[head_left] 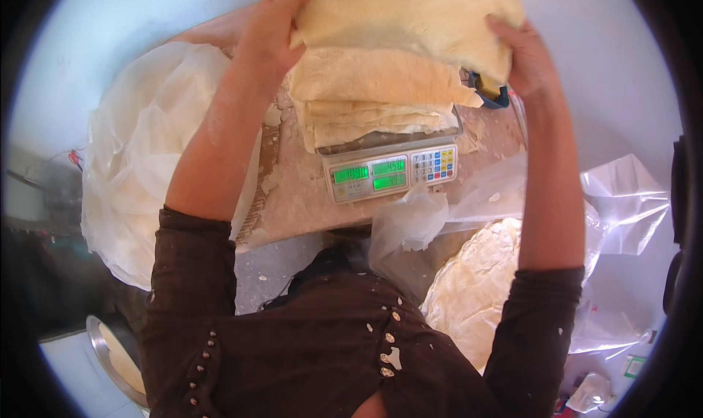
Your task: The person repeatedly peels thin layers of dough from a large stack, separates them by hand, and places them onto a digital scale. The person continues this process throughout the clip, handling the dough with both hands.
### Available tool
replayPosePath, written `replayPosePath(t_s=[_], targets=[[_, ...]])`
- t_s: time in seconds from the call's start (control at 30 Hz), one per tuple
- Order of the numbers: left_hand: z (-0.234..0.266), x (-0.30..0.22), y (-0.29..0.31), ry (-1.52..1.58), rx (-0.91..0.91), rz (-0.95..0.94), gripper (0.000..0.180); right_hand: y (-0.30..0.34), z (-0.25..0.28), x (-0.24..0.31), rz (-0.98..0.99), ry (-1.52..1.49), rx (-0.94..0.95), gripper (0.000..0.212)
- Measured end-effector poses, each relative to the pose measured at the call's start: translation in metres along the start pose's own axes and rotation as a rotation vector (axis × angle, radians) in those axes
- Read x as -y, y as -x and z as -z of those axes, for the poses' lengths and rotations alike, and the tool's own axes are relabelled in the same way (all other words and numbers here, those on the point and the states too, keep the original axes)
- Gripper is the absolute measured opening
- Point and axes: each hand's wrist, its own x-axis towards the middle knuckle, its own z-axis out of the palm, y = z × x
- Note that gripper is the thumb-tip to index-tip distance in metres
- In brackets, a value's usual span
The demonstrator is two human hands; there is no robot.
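Both my arms reach forward, holding up a folded pale dough sheet [410,15] by its two sides. My left hand [274,26] grips its left edge, the thumb near the lower corner. At the right edge my right hand [523,56] has its fingers closed on the sheet. Beneath it, a stack of folded dough sheets [373,81] rests on the platform of a digital scale [392,173]. The scale has green lit displays and a keypad facing me. The raised sheet's top runs out of view.
A bulky clear plastic bag [157,140] stands left of the scale. At lower right, a large round pale dough piece [476,286] lies among plastic sheeting [626,206]. Dough scraps litter the table [293,198]. A dark blue container [492,92] sits behind the scale's right side. A metal bowl [99,345] is at lower left.
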Motion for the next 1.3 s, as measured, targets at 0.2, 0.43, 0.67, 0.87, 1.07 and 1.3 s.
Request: replayPosePath(t_s=[0.2, 0.43, 0.67, 0.87, 1.07, 1.3], targets=[[0.041, 0.057, 0.019, -0.115, -0.159, 0.284, 0.031, -0.019, 0.001, -0.107, -0.178, 0.425, -0.19, 0.039], [0.019, 0.02, 0.011, -0.99, 0.06, -0.449, 0.049, -0.04, 0.016, -0.114, 0.012, 0.814, -0.235, 0.049], [-0.034, 0.091, -0.012, -1.938, 0.523, -0.519, 0.054, -0.012, 0.032, -0.125, 0.089, 1.138, -0.359, 0.055], [-0.022, 0.088, -0.035, -1.692, 0.653, -0.88, 0.031, 0.118, 0.05, -0.105, 0.13, 0.941, -0.326, 0.041], [-0.081, 0.093, 0.042, -1.197, 0.868, -0.708, 0.039, 0.263, 0.001, -0.165, -0.28, 0.854, -0.284, 0.055], [-0.069, 0.198, 0.196, -1.363, 1.828, -0.052, 0.064, 0.329, -0.031, -0.185, -0.429, 1.293, -0.008, 0.045]])
